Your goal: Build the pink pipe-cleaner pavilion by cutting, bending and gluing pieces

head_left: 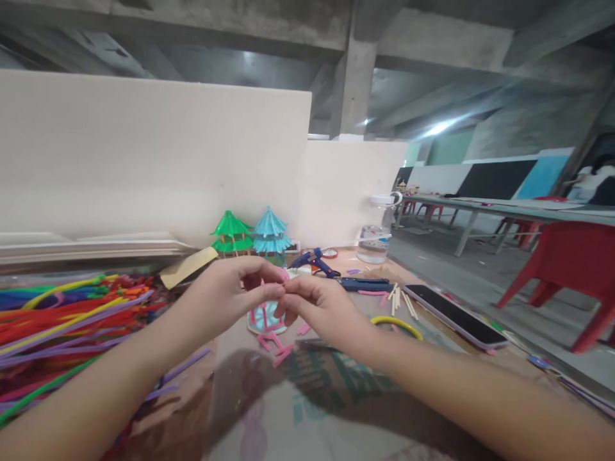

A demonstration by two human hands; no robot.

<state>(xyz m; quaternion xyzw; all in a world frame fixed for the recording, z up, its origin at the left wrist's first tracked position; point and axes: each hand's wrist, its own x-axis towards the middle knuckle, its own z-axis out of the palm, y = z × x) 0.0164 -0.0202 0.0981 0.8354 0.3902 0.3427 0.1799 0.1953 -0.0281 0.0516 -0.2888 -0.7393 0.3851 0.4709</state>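
Observation:
My left hand (235,287) and my right hand (329,310) meet above the middle of the table, thumbs and forefingers pinched together tip to tip. Whatever sits between the fingertips is too small and covered to name. Just behind and below them stands a small pink and light-blue structure (259,322), partly hidden by the fingers. Short pink pipe cleaner pieces (277,349) lie bent on the table in front of it. Under my right wrist is the yellow ring-shaped handle (401,323) of a tool, partly covered.
Many coloured pipe cleaners (72,320) lie at left. Behind are a green pagoda model (231,232), a blue one (271,230), a glue gun (317,261) and a water bottle (376,240). Pliers (368,284), pale sticks (394,299) and a phone (454,314) lie right.

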